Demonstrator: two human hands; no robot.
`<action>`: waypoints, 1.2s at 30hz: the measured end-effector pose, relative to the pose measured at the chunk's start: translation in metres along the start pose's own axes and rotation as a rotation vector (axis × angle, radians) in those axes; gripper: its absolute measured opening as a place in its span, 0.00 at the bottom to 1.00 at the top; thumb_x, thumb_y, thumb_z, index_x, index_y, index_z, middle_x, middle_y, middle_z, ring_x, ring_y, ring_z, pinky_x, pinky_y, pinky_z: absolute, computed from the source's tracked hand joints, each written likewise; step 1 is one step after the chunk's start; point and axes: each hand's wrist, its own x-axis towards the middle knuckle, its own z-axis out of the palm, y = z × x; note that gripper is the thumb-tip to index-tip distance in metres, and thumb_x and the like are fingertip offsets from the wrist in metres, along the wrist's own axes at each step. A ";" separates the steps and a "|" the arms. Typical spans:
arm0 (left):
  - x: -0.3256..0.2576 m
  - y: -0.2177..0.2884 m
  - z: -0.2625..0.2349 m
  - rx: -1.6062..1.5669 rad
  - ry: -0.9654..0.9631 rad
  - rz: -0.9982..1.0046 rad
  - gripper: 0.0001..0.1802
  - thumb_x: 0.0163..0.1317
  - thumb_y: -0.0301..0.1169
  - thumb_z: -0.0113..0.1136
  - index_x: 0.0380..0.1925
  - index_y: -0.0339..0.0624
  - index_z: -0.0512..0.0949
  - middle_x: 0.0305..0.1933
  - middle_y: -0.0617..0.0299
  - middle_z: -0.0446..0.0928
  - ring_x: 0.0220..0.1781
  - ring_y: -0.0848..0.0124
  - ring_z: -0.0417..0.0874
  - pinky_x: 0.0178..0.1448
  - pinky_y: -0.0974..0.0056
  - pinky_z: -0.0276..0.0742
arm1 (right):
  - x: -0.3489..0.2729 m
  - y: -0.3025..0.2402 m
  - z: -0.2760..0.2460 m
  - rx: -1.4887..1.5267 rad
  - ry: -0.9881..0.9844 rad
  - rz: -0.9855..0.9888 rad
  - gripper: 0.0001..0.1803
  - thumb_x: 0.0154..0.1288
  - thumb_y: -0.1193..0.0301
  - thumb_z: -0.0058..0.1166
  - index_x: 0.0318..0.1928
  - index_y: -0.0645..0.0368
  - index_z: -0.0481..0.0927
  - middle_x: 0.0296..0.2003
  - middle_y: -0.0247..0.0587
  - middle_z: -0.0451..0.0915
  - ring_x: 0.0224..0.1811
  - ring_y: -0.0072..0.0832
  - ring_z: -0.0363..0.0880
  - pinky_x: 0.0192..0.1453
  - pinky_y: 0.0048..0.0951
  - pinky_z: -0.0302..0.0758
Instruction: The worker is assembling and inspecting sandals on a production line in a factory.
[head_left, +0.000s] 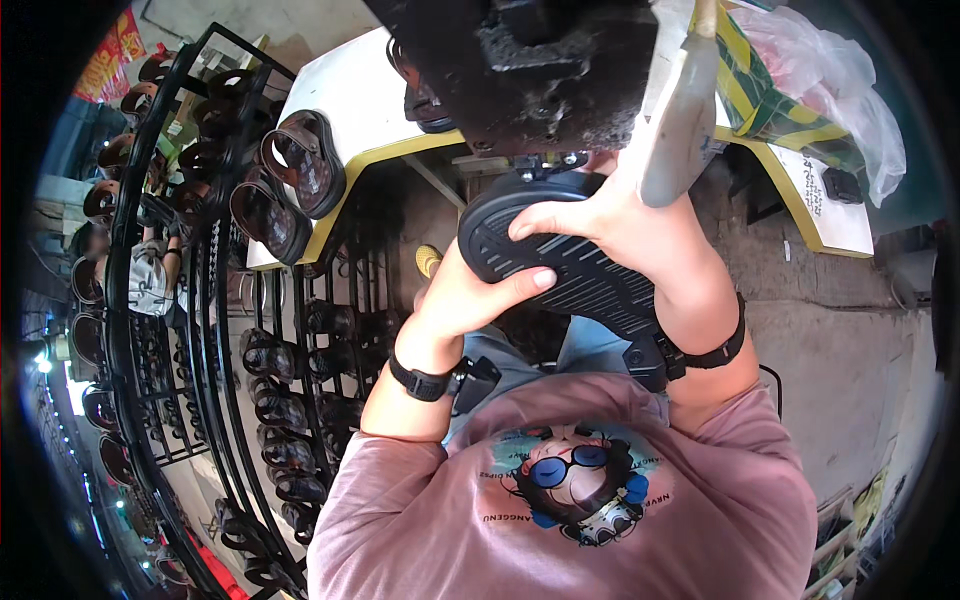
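A black sole (570,270) is held up under a dark machine (520,70), above the lap. Left hand (470,300) grip is wrapped round its lower edge; right hand (600,215) grip is pressed over its top. Sandals (300,165) are set on the bench (350,90) edge.

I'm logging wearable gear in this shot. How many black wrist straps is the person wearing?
2. One wrist strap on the left wrist, below the left hand; one on the right forearm, below the right hand. Both hands hold the black sandal sole.
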 end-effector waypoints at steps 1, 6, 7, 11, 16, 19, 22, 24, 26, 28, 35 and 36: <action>-0.002 -0.006 0.005 -0.045 0.064 0.023 0.33 0.50 0.25 0.69 0.57 0.35 0.67 0.54 0.59 0.73 0.56 0.72 0.71 0.60 0.65 0.67 | -0.001 0.001 0.000 0.062 0.040 0.040 0.25 0.37 0.62 0.75 0.34 0.61 0.78 0.31 0.37 0.79 0.31 0.27 0.78 0.39 0.28 0.76; -0.020 -0.012 0.024 -0.184 0.258 0.133 0.28 0.55 0.28 0.66 0.55 0.34 0.68 0.53 0.57 0.74 0.53 0.71 0.74 0.58 0.65 0.69 | -0.024 0.015 0.013 0.119 0.550 -0.312 0.34 0.35 0.65 0.76 0.45 0.59 0.74 0.37 0.40 0.76 0.38 0.37 0.78 0.41 0.35 0.75; -0.021 -0.015 0.028 -0.187 0.267 0.137 0.28 0.55 0.28 0.66 0.55 0.34 0.68 0.53 0.57 0.74 0.53 0.71 0.74 0.58 0.65 0.69 | -0.037 0.017 0.012 0.127 0.669 -0.435 0.29 0.38 0.66 0.75 0.43 0.58 0.75 0.37 0.39 0.75 0.37 0.37 0.77 0.39 0.35 0.75; -0.029 -0.028 0.040 -0.399 0.427 0.171 0.27 0.57 0.30 0.65 0.55 0.34 0.68 0.53 0.56 0.74 0.53 0.68 0.75 0.58 0.63 0.69 | -0.083 0.031 0.034 0.196 0.600 -0.732 0.17 0.43 0.68 0.71 0.32 0.54 0.75 0.28 0.35 0.73 0.27 0.34 0.75 0.29 0.34 0.71; -0.033 -0.035 0.042 -0.505 0.526 0.233 0.28 0.60 0.39 0.61 0.58 0.41 0.66 0.56 0.56 0.72 0.57 0.62 0.75 0.61 0.54 0.72 | -0.109 0.060 0.081 0.618 -0.612 0.063 0.16 0.51 0.61 0.67 0.30 0.61 0.80 0.26 0.39 0.79 0.28 0.30 0.79 0.34 0.27 0.74; -0.036 -0.035 0.039 -0.606 0.532 0.211 0.29 0.60 0.41 0.60 0.59 0.43 0.66 0.58 0.57 0.72 0.58 0.62 0.74 0.62 0.51 0.71 | -0.115 0.107 0.076 1.352 -0.171 0.242 0.25 0.52 0.69 0.64 0.52 0.61 0.76 0.48 0.40 0.78 0.51 0.27 0.74 0.61 0.32 0.66; -0.039 -0.048 0.033 -0.639 0.576 0.157 0.31 0.60 0.45 0.59 0.60 0.44 0.65 0.59 0.59 0.71 0.58 0.62 0.74 0.63 0.51 0.70 | -0.096 0.086 0.075 1.356 0.176 -0.068 0.36 0.53 0.72 0.57 0.64 0.60 0.61 0.60 0.41 0.67 0.64 0.36 0.64 0.69 0.42 0.58; -0.039 -0.059 0.024 -0.769 0.647 0.100 0.32 0.61 0.50 0.56 0.61 0.46 0.65 0.60 0.59 0.70 0.60 0.61 0.72 0.65 0.51 0.67 | -0.091 0.065 0.082 1.421 0.222 0.026 0.30 0.54 0.76 0.56 0.60 0.61 0.66 0.56 0.39 0.71 0.59 0.33 0.68 0.66 0.39 0.61; -0.038 -0.061 0.006 -0.735 0.685 0.017 0.34 0.62 0.56 0.51 0.61 0.47 0.65 0.62 0.57 0.68 0.63 0.59 0.68 0.66 0.49 0.63 | -0.085 0.055 0.086 1.378 0.241 0.086 0.22 0.56 0.79 0.55 0.54 0.62 0.73 0.50 0.37 0.75 0.53 0.29 0.72 0.60 0.33 0.67; -0.034 -0.043 -0.012 -0.881 0.607 0.098 0.36 0.61 0.59 0.49 0.61 0.46 0.66 0.62 0.56 0.68 0.62 0.59 0.69 0.66 0.49 0.64 | -0.077 0.041 0.089 1.453 0.179 0.087 0.19 0.57 0.79 0.55 0.51 0.62 0.75 0.48 0.36 0.77 0.50 0.27 0.73 0.58 0.30 0.68; -0.019 0.048 -0.063 0.659 1.001 0.322 0.16 0.62 0.39 0.57 0.43 0.39 0.74 0.39 0.62 0.75 0.43 0.68 0.75 0.51 0.61 0.70 | -0.052 0.014 0.115 1.214 -0.072 -0.004 0.18 0.56 0.77 0.60 0.49 0.62 0.76 0.45 0.39 0.79 0.46 0.25 0.76 0.49 0.29 0.73; -0.012 0.069 -0.051 0.728 0.712 0.182 0.17 0.52 0.34 0.66 0.40 0.38 0.76 0.36 0.62 0.76 0.40 0.68 0.77 0.48 0.64 0.72 | -0.050 0.012 0.116 1.209 -0.072 0.002 0.18 0.56 0.77 0.60 0.49 0.62 0.76 0.45 0.39 0.79 0.46 0.25 0.76 0.49 0.29 0.73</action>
